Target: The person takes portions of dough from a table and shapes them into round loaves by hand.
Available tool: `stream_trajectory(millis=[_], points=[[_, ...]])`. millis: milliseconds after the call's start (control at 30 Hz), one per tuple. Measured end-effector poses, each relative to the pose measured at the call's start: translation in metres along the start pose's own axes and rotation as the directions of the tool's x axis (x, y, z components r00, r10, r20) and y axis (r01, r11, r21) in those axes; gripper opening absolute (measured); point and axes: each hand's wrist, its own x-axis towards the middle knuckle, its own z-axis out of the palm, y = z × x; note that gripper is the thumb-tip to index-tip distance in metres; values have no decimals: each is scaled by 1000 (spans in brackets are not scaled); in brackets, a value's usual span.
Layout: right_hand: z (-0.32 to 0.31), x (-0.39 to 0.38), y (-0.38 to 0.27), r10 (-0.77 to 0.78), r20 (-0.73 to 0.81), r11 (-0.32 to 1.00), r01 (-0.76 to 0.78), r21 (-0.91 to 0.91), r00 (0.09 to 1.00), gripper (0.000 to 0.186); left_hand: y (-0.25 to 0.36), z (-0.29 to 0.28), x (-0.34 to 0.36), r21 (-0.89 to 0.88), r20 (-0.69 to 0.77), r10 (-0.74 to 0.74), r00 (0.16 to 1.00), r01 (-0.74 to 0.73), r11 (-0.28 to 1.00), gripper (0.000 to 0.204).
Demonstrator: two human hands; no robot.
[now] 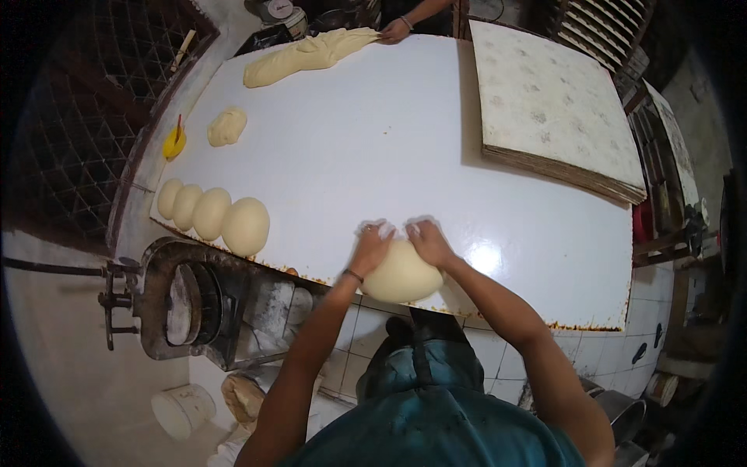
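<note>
A large, smooth, pale dough ball (403,274) sits at the near edge of the white table. My left hand (373,249) is cupped round its far left side, and my right hand (429,243) curls over its far right side. The fingertips of both hands point inward on the far side of the dough and are partly hidden. To the left, several rounded dough balls (246,227) stand in a touching row along the table's near edge. Beyond them lies a smaller, rough dough lump (227,127).
Across the white table (366,163), a co-worker's hand (395,31) grips the end of a long dough mass (303,58). Flat boards (552,105) are stacked at the far right. A yellow scraper-like item (174,143) lies by the left edge. A dough-dividing machine (187,303) stands below left.
</note>
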Motion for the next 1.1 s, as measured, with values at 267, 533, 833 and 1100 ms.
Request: stream_trajectory(millis=[267,533,833,1100], points=[[25,-2,5,134,75,-239,-41,970,988,52,-40,42,6,-966,-108,-329,938,-178,-189,78],[7,155,27,-175,168,617,-25,787,970,52,-23,26,-12,-995,-68,-291,954,-45,87,80],[-28,148,3,-34,644,660,-467,589,764,49,-60,-2,76,-954,75,-310,948,159,255,59],[-6,45,11,-36,620,998,-7,66,784,46,-23,32,-25,-739,206,-273,940,332,586,45]])
